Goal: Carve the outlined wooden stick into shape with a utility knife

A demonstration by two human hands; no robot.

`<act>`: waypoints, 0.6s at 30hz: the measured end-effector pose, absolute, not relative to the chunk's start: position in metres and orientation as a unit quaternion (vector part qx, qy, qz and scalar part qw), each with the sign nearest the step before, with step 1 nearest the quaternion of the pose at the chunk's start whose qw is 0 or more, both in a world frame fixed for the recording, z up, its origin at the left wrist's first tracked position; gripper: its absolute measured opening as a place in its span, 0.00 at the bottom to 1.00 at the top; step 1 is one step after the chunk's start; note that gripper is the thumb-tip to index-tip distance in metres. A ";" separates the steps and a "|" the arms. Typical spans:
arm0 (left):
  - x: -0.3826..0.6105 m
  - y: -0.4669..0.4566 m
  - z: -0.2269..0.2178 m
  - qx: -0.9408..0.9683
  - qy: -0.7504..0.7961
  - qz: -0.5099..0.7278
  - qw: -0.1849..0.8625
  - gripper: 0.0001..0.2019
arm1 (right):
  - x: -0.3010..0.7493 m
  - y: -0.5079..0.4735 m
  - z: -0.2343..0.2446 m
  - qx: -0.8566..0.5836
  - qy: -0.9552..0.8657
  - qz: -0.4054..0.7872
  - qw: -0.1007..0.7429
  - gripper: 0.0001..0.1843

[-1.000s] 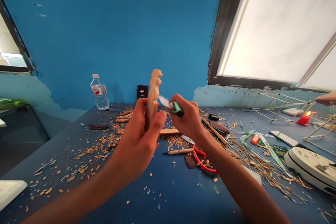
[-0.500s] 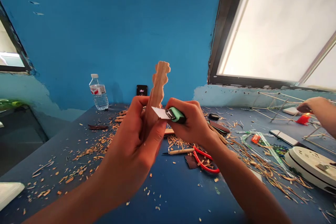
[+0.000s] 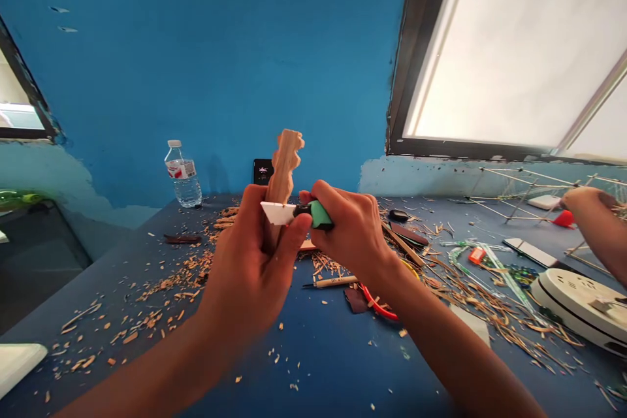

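My right hand (image 3: 355, 225) grips a knife (image 3: 321, 213), blade (image 3: 278, 213) across the carved wood (image 3: 285, 166) my left hand (image 3: 249, 261) clasps; excess force could slip the edge into my left thumb (image 3: 294, 238).

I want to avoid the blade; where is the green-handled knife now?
Near the middle of the head view: the right hand grips the green-handled knife, its blade in front of the carved wood in the left hand.

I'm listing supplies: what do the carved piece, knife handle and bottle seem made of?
Carved piece: bare-looking wood, by its grain. Knife handle: perhaps matte plastic or rubber, given even green surface. Bottle: likely glossy plastic, given clear, ridged walls.
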State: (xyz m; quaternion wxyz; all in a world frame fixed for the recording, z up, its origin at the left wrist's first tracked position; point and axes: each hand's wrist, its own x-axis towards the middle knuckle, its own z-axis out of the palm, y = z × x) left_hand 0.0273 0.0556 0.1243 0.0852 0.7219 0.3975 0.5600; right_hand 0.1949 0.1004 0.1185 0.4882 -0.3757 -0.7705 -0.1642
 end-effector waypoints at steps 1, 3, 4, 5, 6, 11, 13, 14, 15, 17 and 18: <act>0.028 0.056 0.125 0.716 0.400 0.559 0.121 0.09 | 0.193 0.102 0.116 -0.383 -0.764 -0.171 0.490 0.03; 0.031 0.057 0.126 0.685 0.404 0.554 0.246 0.14 | 0.190 0.105 0.112 -0.397 -0.749 -0.179 0.499 0.03; 0.033 0.056 0.127 0.659 0.402 0.547 0.324 0.16 | 0.188 0.107 0.110 -0.403 -0.742 -0.180 0.505 0.03; 0.035 0.056 0.128 0.627 0.395 0.540 0.399 0.18 | 0.186 0.109 0.107 -0.406 -0.735 -0.179 0.512 0.03; 0.037 0.055 0.130 0.597 0.382 0.532 0.463 0.18 | 0.185 0.110 0.106 -0.408 -0.730 -0.176 0.520 0.03; 0.035 0.046 0.141 0.546 0.355 0.497 0.574 0.20 | 0.185 0.113 0.110 -0.368 -0.748 -0.108 0.542 0.07; 0.029 0.043 0.146 0.554 0.368 0.481 0.571 0.22 | 0.189 0.110 0.119 -0.336 -0.766 -0.039 0.546 0.09; 0.026 0.042 0.149 0.559 0.375 0.472 0.570 0.23 | 0.192 0.107 0.124 -0.315 -0.776 0.014 0.546 0.10; 0.022 0.042 0.152 0.562 0.379 0.465 0.570 0.24 | 0.196 0.103 0.129 -0.294 -0.784 0.067 0.543 0.11; 0.016 0.042 0.155 0.572 0.381 0.452 0.568 0.26 | 0.203 0.094 0.140 -0.266 -0.801 0.129 0.521 0.13; 0.014 0.043 0.156 0.583 0.378 0.447 0.563 0.26 | 0.206 0.089 0.144 -0.267 -0.814 0.121 0.502 0.12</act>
